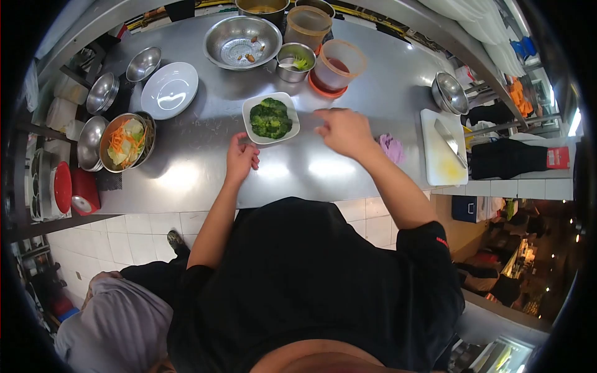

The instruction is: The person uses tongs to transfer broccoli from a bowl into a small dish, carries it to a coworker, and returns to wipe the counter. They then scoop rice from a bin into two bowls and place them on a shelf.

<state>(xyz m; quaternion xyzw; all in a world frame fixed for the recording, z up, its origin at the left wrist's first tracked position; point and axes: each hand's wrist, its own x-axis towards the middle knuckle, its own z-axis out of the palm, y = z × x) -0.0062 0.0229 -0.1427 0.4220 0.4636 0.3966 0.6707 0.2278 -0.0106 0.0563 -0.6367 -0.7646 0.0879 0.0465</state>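
A white square bowl [247,130] full of green broccoli [270,118] stands on the steel table in front of me. My left hand [241,158] is just below its near left corner, empty, with the index finger raised and the other fingers loosely bent. To the right of the bowl is my right hand [346,132], also empty; its index finger and thumb stretch apart toward the bowl while the rest curl in. A crumpled pink cloth [392,149] lies beside my right wrist.
A white plate [170,91], a bowl of shredded vegetables [127,144] and a red scale [84,191] are on the left. Behind stand a large steel bowl [221,42] and plastic tubs [339,62]. A knife [450,143] rests on the cutting board [435,163]. Another person [118,323] is at lower left.
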